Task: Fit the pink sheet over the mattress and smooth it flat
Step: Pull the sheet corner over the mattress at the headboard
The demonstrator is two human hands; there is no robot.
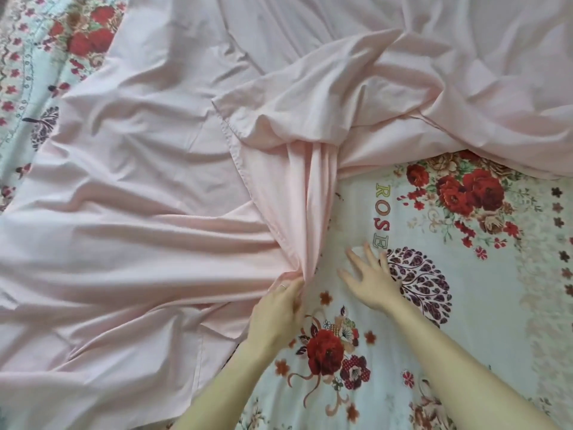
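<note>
The pink sheet [139, 181] lies wrinkled over the left and far part of the mattress, with a folded, bunched flap [297, 144] in the middle. The mattress has a pale blue floral cover [434, 305] showing bare at the right and near side. My left hand [279, 315] pinches a gathered edge of the pink sheet where its folds converge. A ring sits on one of its fingers. My right hand [369, 277] hovers or rests with fingers spread on the floral cover, just right of the sheet's edge, holding nothing.
More floral cover [46, 57] shows at the far left. A hemmed edge of the sheet [238, 162] runs diagonally through the middle. The word ROSE [381, 215] is printed on the cover beside the right hand.
</note>
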